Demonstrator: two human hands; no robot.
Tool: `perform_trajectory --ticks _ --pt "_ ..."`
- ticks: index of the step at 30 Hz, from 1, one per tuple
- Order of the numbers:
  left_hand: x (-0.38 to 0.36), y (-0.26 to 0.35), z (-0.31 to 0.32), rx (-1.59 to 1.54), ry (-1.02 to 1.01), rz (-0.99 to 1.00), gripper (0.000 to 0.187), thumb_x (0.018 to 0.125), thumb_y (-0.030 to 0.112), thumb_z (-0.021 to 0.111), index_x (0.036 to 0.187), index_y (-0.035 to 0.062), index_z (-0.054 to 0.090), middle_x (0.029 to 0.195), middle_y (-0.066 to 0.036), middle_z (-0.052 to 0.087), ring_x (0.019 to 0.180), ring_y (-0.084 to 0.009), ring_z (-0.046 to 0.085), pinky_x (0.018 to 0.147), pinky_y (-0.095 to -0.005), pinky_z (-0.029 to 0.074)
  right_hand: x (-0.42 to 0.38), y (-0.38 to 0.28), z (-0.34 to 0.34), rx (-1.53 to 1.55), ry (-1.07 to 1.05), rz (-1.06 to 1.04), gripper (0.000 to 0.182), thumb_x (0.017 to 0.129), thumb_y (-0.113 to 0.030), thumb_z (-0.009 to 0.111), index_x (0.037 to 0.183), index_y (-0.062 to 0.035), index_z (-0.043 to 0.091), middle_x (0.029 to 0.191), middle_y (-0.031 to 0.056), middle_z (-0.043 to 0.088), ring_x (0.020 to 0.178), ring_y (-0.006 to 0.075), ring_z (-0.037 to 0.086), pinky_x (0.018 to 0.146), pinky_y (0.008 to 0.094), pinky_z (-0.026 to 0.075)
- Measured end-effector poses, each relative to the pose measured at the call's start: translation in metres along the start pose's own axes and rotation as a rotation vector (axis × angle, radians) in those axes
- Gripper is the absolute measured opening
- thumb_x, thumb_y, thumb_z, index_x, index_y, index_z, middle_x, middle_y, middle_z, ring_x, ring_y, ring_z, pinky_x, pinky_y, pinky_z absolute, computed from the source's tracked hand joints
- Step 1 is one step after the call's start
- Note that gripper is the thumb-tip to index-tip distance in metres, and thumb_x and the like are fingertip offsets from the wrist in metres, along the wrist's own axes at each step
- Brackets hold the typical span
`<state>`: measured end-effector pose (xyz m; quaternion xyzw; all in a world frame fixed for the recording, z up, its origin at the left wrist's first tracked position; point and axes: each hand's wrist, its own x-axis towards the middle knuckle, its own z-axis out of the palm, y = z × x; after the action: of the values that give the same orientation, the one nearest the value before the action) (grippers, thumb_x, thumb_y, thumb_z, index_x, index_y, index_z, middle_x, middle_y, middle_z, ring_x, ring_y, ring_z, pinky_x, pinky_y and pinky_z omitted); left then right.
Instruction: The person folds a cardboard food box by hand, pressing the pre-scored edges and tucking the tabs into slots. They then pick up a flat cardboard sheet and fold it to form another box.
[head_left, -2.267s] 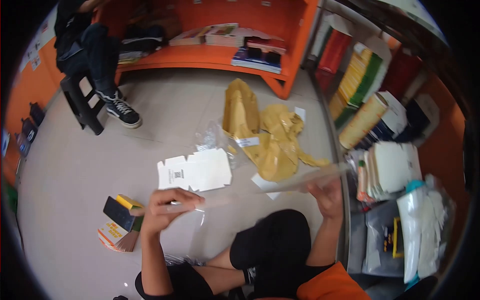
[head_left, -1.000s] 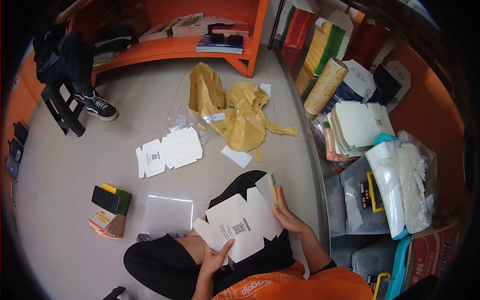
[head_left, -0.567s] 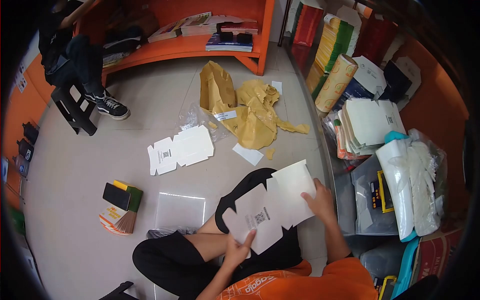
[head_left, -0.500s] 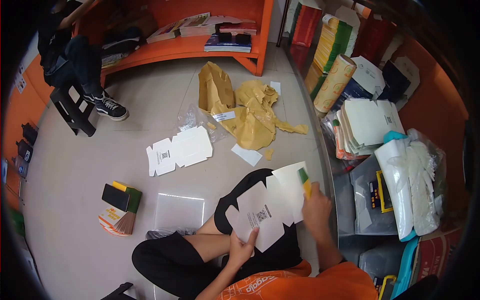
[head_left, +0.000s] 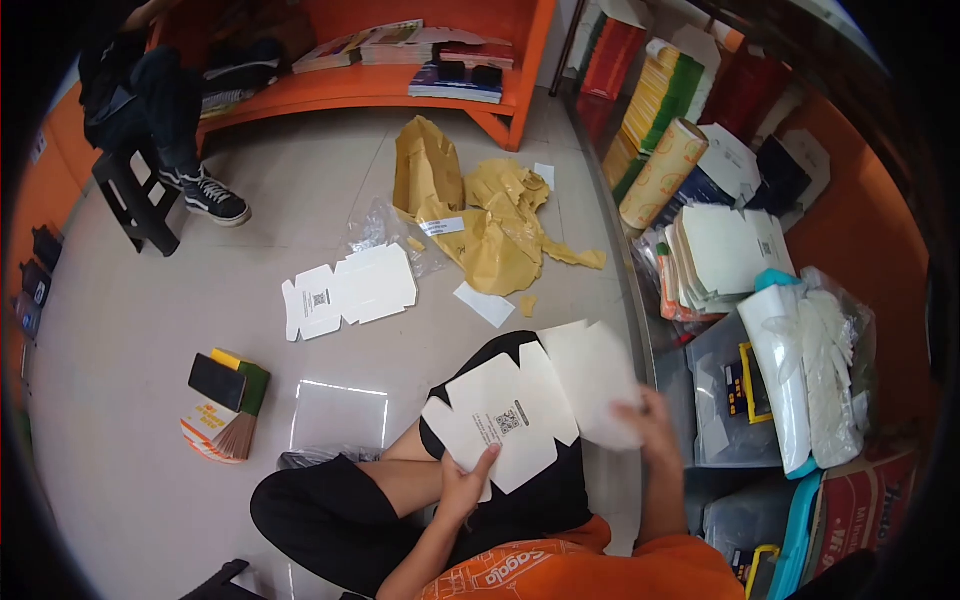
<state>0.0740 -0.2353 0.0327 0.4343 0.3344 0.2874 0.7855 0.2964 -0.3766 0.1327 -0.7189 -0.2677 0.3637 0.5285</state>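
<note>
Across my lap lies an unfolded white cardboard box blank (head_left: 530,405) with a QR code and small print on its face. My left hand (head_left: 468,488) is closed on its lower edge, thumb on top. At its right side, my right hand (head_left: 655,430) grips the edge of a large flap; fingers and flap are smeared by motion. A second flat box blank (head_left: 365,287) rests on the floor ahead. To the left, a black phone (head_left: 217,382) sits on a stack of folded green, yellow and white printed cartons (head_left: 222,428).
Torn brown wrapping paper (head_left: 495,240) lies on the tiles beside clear plastic. A person sits on a black stool (head_left: 140,205) at upper left. An orange shelf (head_left: 380,105) stands behind. Along the right are stacked white cartons (head_left: 730,250), a plastic bag (head_left: 830,370) and clear bins (head_left: 715,400).
My right hand has moved slightly right and down with the flap. The flap's green and yellow printed side, visible earlier at my fingers, no longer shows. The view has shifted a little.
</note>
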Motion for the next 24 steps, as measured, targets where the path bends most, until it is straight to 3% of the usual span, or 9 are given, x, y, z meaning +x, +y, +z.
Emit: perform_trajectory --ticks 1,4,5,8,11,14,17,21,24 --pt "0.000 0.002 -0.002 -0.088 0.027 -0.045 0.030 0.085 0.005 0.067 0.112 -0.0049 0.056 0.103 -0.012 0.065 0.091 -0.0161 0.063 0.081 -0.0275 0.050 -0.001 0.011 -0.016 0.306 0.120 -0.064 0.060 0.086 -0.027 0.064 0.131 0.0063 0.043 0.106 0.0199 0.065 0.094 0.0313 0.066 0.084 0.0408 0.053" --pt "0.003 0.008 -0.007 -0.273 0.074 -0.111 0.031 0.085 0.004 0.067 0.113 -0.0040 0.057 0.105 -0.012 0.065 0.093 -0.0171 0.063 0.082 -0.0282 0.051 -0.009 0.017 -0.018 0.758 -0.090 -0.224 0.059 0.087 -0.027 0.064 0.133 0.0009 0.039 0.119 0.0213 0.058 0.109 0.0305 0.059 0.090 0.0468 0.049" --pt "0.006 0.007 -0.009 -0.281 0.073 -0.092 0.031 0.085 0.003 0.067 0.113 -0.0037 0.056 0.106 -0.012 0.065 0.093 -0.0174 0.063 0.082 -0.0285 0.051 -0.007 0.042 -0.019 0.775 -0.159 -0.223 0.070 0.086 -0.026 0.067 0.139 0.0004 0.029 0.127 0.0206 0.052 0.116 0.0292 0.053 0.093 0.0485 0.047" --pt "0.003 0.009 -0.003 -0.188 -0.004 -0.099 0.034 0.085 0.005 0.067 0.116 -0.0031 0.055 0.107 -0.011 0.064 0.096 -0.0161 0.062 0.084 -0.0282 0.050 -0.006 0.086 0.011 0.548 0.031 -0.140 0.069 0.085 -0.019 0.068 0.139 0.0006 0.029 0.127 0.0180 0.052 0.115 0.0299 0.054 0.094 0.0472 0.046" --pt "0.003 0.002 0.007 -0.061 -0.088 -0.053 0.033 0.086 0.007 0.067 0.115 -0.0046 0.055 0.106 -0.011 0.064 0.096 -0.0149 0.060 0.084 -0.0274 0.049 0.005 0.069 0.043 0.508 0.250 -0.035 0.062 0.085 -0.009 0.066 0.137 0.0009 0.034 0.125 0.0144 0.054 0.114 0.0291 0.054 0.094 0.0402 0.045" --pt "0.009 0.006 0.011 -0.103 -0.094 -0.125 0.034 0.086 0.007 0.067 0.115 -0.0056 0.053 0.107 -0.012 0.063 0.097 -0.0162 0.060 0.084 -0.0282 0.049 0.007 0.062 0.048 -0.010 0.404 -0.129 0.049 0.087 -0.004 0.059 0.133 0.0014 0.044 0.123 0.0171 0.057 0.111 0.0282 0.058 0.090 0.0348 0.047" --pt "0.014 0.000 0.021 0.069 -0.076 -0.040 0.038 0.086 0.006 0.066 0.117 -0.0062 0.049 0.108 -0.014 0.063 0.099 -0.0190 0.061 0.085 -0.0299 0.049 0.000 0.021 0.057 -0.531 0.299 -0.409 0.054 0.082 -0.008 0.066 0.131 0.0043 0.047 0.127 0.0213 0.056 0.113 0.0316 0.059 0.093 0.0347 0.046" --pt "0.017 -0.001 0.031 0.196 -0.057 0.135 0.044 0.086 0.007 0.065 0.123 -0.0052 0.045 0.111 -0.015 0.061 0.102 -0.0219 0.061 0.087 -0.0308 0.048 -0.015 0.003 0.094 -0.694 0.258 -0.612 0.055 0.079 -0.005 0.062 0.132 0.0026 0.047 0.128 0.0251 0.053 0.116 0.0352 0.056 0.097 0.0381 0.046" --pt "0.019 -0.041 0.012 0.308 -0.084 0.420 0.047 0.088 0.011 0.064 0.127 -0.0031 0.044 0.118 -0.014 0.059 0.106 -0.0208 0.059 0.088 -0.0303 0.048 -0.008 0.031 0.113 -0.827 0.177 -0.659 0.053 0.080 -0.005 0.061 0.131 0.0020 0.048 0.126 0.0259 0.054 0.118 0.0349 0.054 0.096 0.0383 0.047"
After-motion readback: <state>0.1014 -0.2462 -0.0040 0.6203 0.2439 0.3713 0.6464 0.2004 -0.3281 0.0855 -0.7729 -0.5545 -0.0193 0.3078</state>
